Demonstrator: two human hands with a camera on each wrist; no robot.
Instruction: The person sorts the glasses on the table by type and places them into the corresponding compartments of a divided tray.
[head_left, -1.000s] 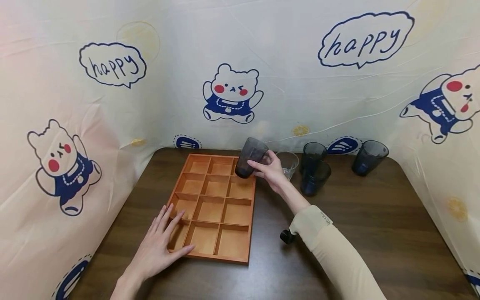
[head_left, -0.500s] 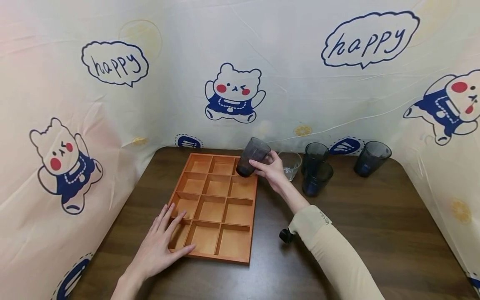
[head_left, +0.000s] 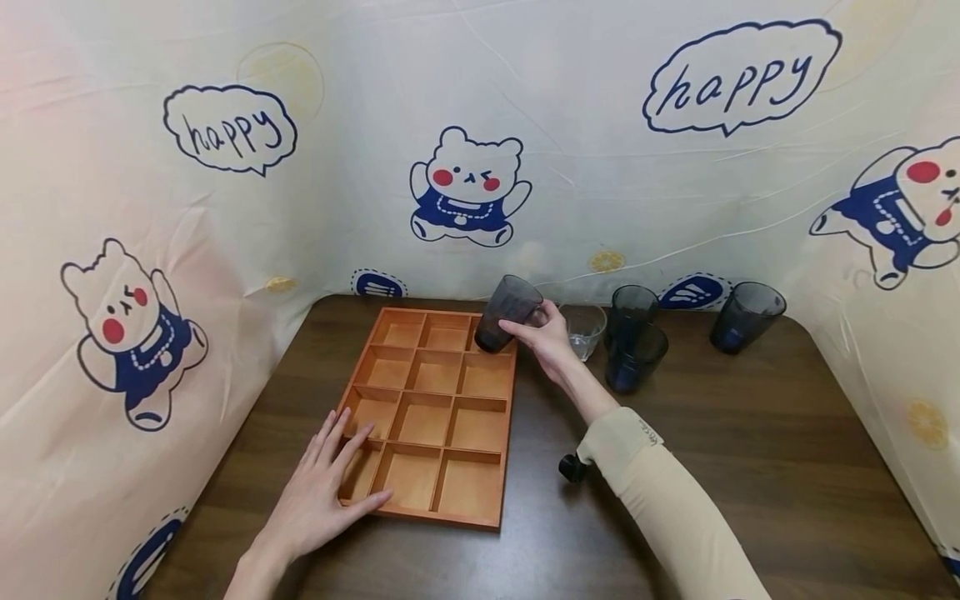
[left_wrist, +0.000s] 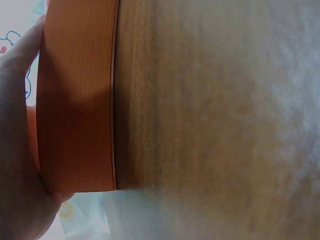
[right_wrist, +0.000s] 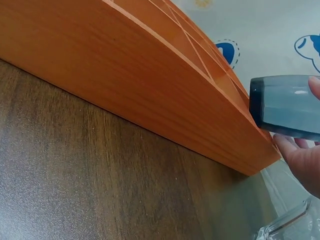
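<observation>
My right hand [head_left: 546, 337] grips a dark grey tinted glass [head_left: 507, 312], tilted, over the far right compartment of an orange-brown wooden tray [head_left: 448, 394] divided into several square compartments. In the right wrist view the base of this glass [right_wrist: 287, 105] is at the tray's upper edge; whether they touch I cannot tell. My left hand [head_left: 321, 483] rests with spread fingers on the tray's near left corner. The left wrist view shows that hand [left_wrist: 17, 150] lying along the tray's side wall [left_wrist: 77, 100].
Right of the tray stand a clear glass [head_left: 583, 332] and dark tinted glasses, two close together [head_left: 634, 358] and one farther right [head_left: 747, 318]. A small black object [head_left: 572, 468] is by the right sleeve. A printed cloth [head_left: 465, 67] hangs behind the brown table [head_left: 750, 467].
Almost nothing differs. The whole scene has shifted slightly right in the view; both hands, the held glass and the tray keep about the same places relative to one another.
</observation>
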